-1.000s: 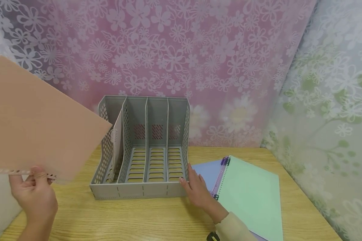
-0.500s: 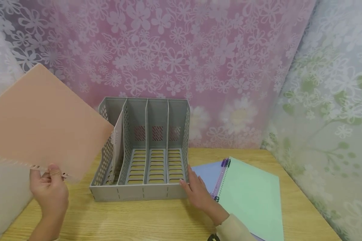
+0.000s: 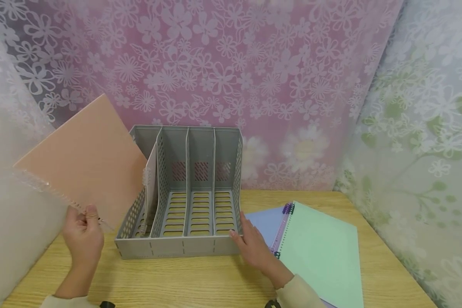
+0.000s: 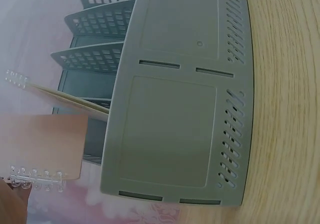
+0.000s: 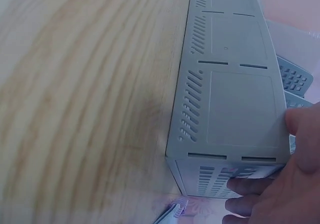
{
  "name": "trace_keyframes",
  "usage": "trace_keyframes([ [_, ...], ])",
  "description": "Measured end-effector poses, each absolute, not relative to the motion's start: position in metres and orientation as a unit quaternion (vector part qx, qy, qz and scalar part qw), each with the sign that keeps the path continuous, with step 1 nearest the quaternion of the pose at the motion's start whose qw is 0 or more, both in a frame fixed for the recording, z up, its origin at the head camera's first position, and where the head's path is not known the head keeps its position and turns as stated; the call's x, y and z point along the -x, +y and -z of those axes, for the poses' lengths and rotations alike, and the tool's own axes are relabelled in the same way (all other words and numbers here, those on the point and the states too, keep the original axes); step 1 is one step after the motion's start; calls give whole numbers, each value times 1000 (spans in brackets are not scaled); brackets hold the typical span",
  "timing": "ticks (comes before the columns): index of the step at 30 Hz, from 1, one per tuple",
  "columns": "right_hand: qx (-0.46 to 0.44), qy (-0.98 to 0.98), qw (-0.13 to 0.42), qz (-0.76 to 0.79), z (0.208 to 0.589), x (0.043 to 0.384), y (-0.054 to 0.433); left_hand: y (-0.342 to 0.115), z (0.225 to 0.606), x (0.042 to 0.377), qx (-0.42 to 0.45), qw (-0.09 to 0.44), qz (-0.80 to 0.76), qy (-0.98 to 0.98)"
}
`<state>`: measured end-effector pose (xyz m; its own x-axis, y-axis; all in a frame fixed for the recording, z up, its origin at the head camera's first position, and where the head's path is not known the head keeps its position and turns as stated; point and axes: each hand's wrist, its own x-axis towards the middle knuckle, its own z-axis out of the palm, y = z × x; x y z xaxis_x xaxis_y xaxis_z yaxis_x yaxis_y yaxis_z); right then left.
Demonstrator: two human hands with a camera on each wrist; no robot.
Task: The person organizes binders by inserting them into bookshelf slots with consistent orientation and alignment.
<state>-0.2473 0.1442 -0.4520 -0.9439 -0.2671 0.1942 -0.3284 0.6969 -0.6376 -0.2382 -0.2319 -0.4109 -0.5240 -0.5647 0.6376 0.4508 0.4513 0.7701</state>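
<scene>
My left hand (image 3: 84,237) pinches a peach-coloured ring-bound notebook (image 3: 88,158) by its clear binding edge. The notebook is raised and tilted at the left side of a grey file organizer (image 3: 169,249), one corner overlapping its left wall. In the left wrist view the same notebook (image 4: 45,141) is beside the leftmost compartment. A pale notebook (image 3: 151,184) with clear rings leans in that compartment. My right hand (image 3: 252,246) holds the organizer's front right corner. In the right wrist view, the thumb lies over the front rim and the fingers touch the outer side wall.
Right of the organizer lie a mint-green notebook (image 3: 319,252) and a blue one (image 3: 265,220) on the wooden table (image 3: 177,282), with purple and dark rings. A pink floral backdrop (image 3: 200,64) rises behind, with pale coverings at both sides.
My left hand has moved right and slightly down with the peach notebook, turning it so its corner comes over the leftmost compartment's wall. The right hand stays in place.
</scene>
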Motion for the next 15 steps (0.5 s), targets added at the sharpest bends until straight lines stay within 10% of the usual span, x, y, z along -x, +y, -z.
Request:
trace_keyframes([
  [15, -150, -946, 47, -283, 443, 246, 142, -219, 414, 254, -34, 455, 445, -770],
])
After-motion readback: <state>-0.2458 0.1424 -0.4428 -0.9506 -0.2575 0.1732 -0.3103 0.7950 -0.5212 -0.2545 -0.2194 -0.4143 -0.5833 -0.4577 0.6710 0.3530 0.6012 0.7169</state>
